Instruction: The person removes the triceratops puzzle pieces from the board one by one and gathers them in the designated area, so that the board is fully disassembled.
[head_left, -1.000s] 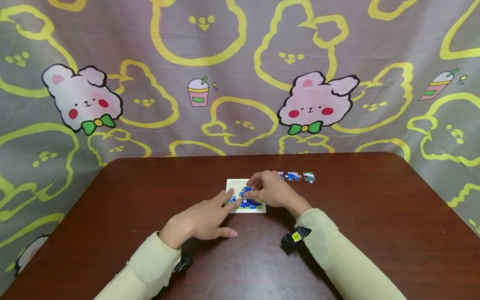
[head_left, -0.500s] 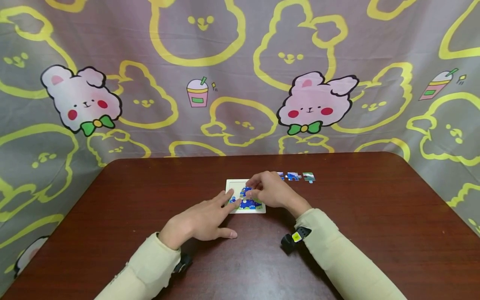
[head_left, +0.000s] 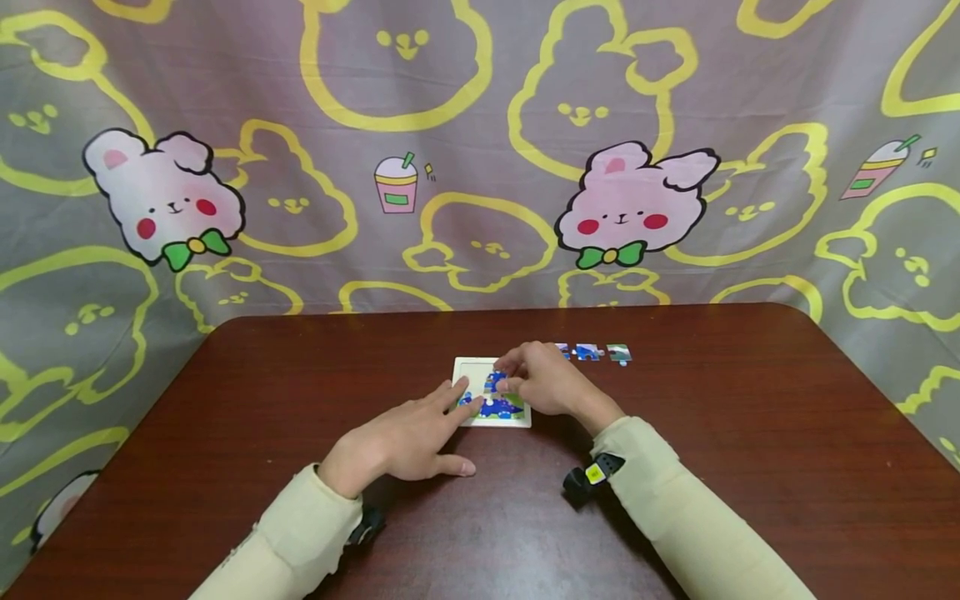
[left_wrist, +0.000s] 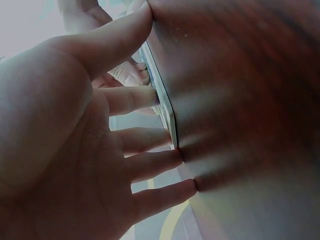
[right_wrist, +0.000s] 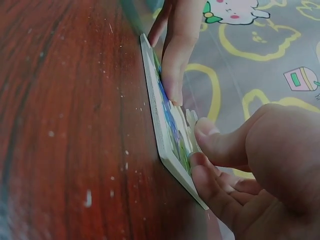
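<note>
A white-framed jigsaw board (head_left: 459, 367) lies on the table with blue and green pieces fitted along its near part. My left hand (head_left: 408, 437) is spread flat, its index and middle fingers touching the board's left side. In the left wrist view, the other fingertips of that hand (left_wrist: 75, 135) rest on the tabletop beside the board. My right hand (head_left: 551, 379) pinches a blue puzzle piece (head_left: 493, 382) between thumb and fingers over the board's right half. The right wrist view shows that puzzle piece (right_wrist: 191, 120) tilted just above the board; fingers partly hide it.
Several loose puzzle pieces (head_left: 587, 352) lie in a row behind the right hand, the leftmost partly hidden by it. The brown wooden table (head_left: 300, 367) ends at a patterned curtain (head_left: 480, 167). Both wrists carry black cameras (head_left: 577, 485).
My right thumb and the puzzle piece have shifted slightly to the right over the board. The left hand, the board and the loose pieces have stayed put.
</note>
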